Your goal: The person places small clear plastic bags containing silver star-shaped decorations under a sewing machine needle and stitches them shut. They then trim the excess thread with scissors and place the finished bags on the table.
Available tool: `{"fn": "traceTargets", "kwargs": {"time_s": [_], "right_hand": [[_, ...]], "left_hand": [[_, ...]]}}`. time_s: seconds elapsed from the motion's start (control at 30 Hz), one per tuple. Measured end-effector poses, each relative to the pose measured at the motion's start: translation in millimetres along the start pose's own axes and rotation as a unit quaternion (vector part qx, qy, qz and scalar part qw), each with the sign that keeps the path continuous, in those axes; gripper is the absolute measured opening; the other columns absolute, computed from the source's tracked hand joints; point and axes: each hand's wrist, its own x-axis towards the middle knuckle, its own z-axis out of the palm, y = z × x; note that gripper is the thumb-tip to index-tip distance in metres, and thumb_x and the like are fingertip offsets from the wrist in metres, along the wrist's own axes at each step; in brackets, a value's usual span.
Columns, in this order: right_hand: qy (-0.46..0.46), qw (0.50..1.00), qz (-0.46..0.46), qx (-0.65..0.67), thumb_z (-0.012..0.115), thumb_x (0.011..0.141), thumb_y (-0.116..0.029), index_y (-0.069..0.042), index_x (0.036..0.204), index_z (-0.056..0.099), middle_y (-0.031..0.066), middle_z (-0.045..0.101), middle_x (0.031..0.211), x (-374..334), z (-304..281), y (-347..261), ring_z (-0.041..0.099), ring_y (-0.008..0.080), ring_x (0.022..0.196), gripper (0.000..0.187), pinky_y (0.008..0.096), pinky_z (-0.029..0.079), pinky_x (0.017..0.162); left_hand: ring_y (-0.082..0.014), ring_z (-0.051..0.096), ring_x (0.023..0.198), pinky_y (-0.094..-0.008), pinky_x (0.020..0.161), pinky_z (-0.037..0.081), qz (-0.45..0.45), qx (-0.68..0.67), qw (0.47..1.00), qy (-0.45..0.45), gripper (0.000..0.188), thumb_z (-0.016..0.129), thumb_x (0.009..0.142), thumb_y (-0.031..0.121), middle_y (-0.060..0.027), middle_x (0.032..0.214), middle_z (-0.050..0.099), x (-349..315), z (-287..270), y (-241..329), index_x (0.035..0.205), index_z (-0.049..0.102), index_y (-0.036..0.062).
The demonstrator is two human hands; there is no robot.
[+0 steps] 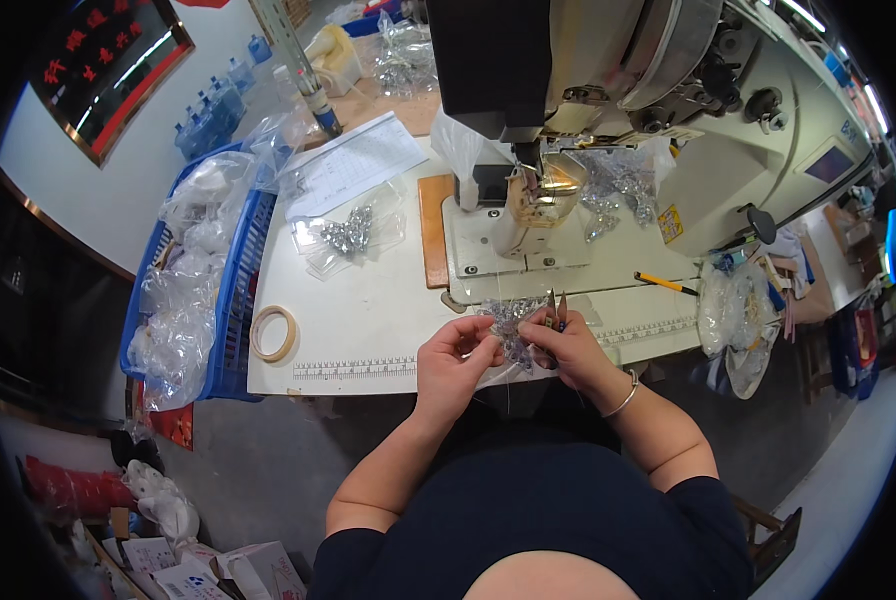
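At the front edge of the table, both my hands work over a silvery-grey, glittering piece, partly covered by my fingers. My left hand is on its left side, thumb and forefinger pinched; what lies between them is too small to tell. My right hand grips a pair of small thread snips, the two blades apart and pointing away from me. Its thumb and forefinger also meet the edge of the silvery piece. Below the hands hangs a fine pale thread.
A post-type sewing machine stands just beyond my hands. Left lie a tape roll, a clear tray with silvery parts, papers and a blue basket of bagged goods. Right are a yellow pen and a bag.
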Motion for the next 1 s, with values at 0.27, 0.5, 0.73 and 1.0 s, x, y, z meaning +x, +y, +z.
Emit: {"fn": "traceTargets", "kwargs": {"time_s": [0.27, 0.5, 0.73, 1.0], "right_hand": [[0.013, 0.995, -0.058, -0.083, 0.064, 0.084, -0.019, -0.005, 0.077, 0.060, -0.0038, 0.051, 0.060, 1.0, -0.9, 2.3, 0.043, 0.0034, 0.049, 0.016, 0.0193, 0.033, 0.045], [0.005, 0.996, -0.051, -0.076, 0.064, 0.084, -0.019, -0.005, 0.078, 0.060, -0.0034, 0.052, 0.060, -1.0, 0.6, -0.6, 0.043, 0.0036, 0.049, 0.016, 0.0185, 0.035, 0.045], [0.002, 0.997, -0.048, -0.063, 0.063, 0.084, -0.018, -0.006, 0.078, 0.061, -0.0026, 0.053, 0.062, 1.7, -1.8, 3.2, 0.044, 0.0039, 0.050, 0.014, 0.0185, 0.035, 0.045], [-0.007, 0.998, -0.055, -0.029, 0.063, 0.084, -0.017, -0.004, 0.077, 0.060, -0.0019, 0.054, 0.064, 2.4, -0.5, 5.4, 0.045, 0.0044, 0.050, 0.015, 0.0191, 0.034, 0.046]], "left_hand": [[-0.0129, 0.062, 0.075, -0.0237, 0.067, 0.053, -0.002, 0.013, 1.000, -0.020, 0.022, 0.056, 0.085, -0.003, -0.0085, 0.084, 0.061, -1.2, 0.8, 3.3, 0.106, 0.057, -0.0054], [-0.0126, 0.062, 0.075, -0.0235, 0.068, 0.054, -0.001, 0.013, 1.000, -0.021, 0.023, 0.056, 0.084, -0.003, -0.0087, 0.086, 0.061, -0.1, 0.3, 2.5, 0.107, 0.057, -0.0056], [-0.0121, 0.062, 0.075, -0.0237, 0.070, 0.054, 0.011, 0.020, 1.000, -0.017, 0.023, 0.058, 0.084, -0.003, -0.0066, 0.085, 0.060, -1.1, 1.5, 2.2, 0.106, 0.057, -0.0055], [-0.0106, 0.061, 0.075, -0.0234, 0.069, 0.054, 0.026, 0.040, 0.999, -0.018, 0.022, 0.058, 0.082, -0.003, -0.0043, 0.082, 0.059, -1.0, 1.3, 1.7, 0.105, 0.058, -0.0043]]}}
